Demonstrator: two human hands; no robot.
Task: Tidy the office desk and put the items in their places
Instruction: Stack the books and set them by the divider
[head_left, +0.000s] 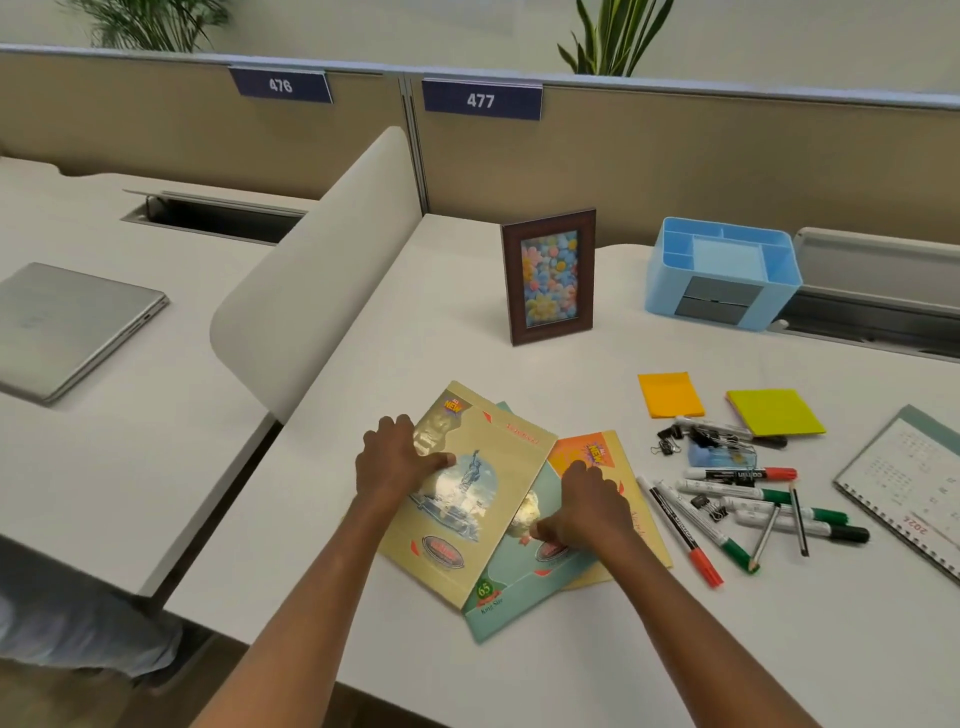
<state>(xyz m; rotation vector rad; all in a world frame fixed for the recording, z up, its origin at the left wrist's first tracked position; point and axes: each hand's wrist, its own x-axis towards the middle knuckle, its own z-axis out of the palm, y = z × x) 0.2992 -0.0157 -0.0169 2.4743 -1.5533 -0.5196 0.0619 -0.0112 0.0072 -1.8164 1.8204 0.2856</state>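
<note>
Three thin glossy notebooks lie fanned flat on the white surface (519, 675), in front of the photo frame (548, 276). Top yellow notebook (483, 499): long axis diagonal, far end tipped toward the frame, near corner pointing back at the person. Teal notebook (519, 587) sits under it, rotated slightly clockwise, its near corner sticking out below. Third, orange-yellow notebook (631, 499) is at the bottom, offset right of the frame line. Covers are shiny card, glare patches visible.

Left hand (395, 462): fingers curled over the yellow notebook's left edge, thumb pressed flat on the cover, a pinch hold on that edge. Right hand (584, 506): fingers bent and bunched, pressing down on the teal and orange-yellow covers; cannot tell if it actually grips an edge.

Frame is upright, dark wood-look rectangle, portrait, pastel flower print inside. Right of the frame: light blue plastic organizer (722, 270), boxy, open compartments, dark drawer front. In front of the organizer: orange sticky pad (670, 394) and yellow-green sticky pad (776, 411), both flat squares. Nearer than those, a loose pile of markers (737, 506), white barrels, red, green and black caps, axes mixed, mostly diagonal; black binder clips (670, 441) among them. Spiral-bound calendar (909, 488) lies flat far right of the frame. Left of the frame, past a rounded white divider (317, 270), a closed silver laptop (72, 327).
</note>
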